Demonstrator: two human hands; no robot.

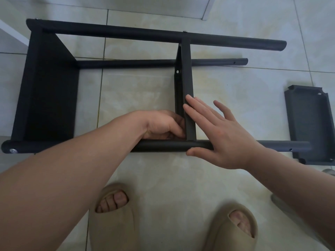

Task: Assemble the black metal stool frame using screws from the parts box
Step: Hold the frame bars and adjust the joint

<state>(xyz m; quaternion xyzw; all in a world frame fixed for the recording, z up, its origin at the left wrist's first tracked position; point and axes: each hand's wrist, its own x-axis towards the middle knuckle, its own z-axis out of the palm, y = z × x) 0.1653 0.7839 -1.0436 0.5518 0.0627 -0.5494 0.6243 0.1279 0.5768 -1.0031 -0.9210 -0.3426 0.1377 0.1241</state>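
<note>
Stool frame (50, 91) lies on its side on the floor, legs running left to right. On the near leg (72, 147) is the joint where the crossbar (187, 78) meets it. The crossbar's long axis runs from there away to the far leg (126, 33). Left hand (161, 124) sits just left of that joint, fingers curled into the corner; whether they pinch a screw is hidden. Right hand (223, 134) is spread flat, fingers straight against the crossbar's right face, thumb on the near leg. Both hands are equally close to the joint.
</note>
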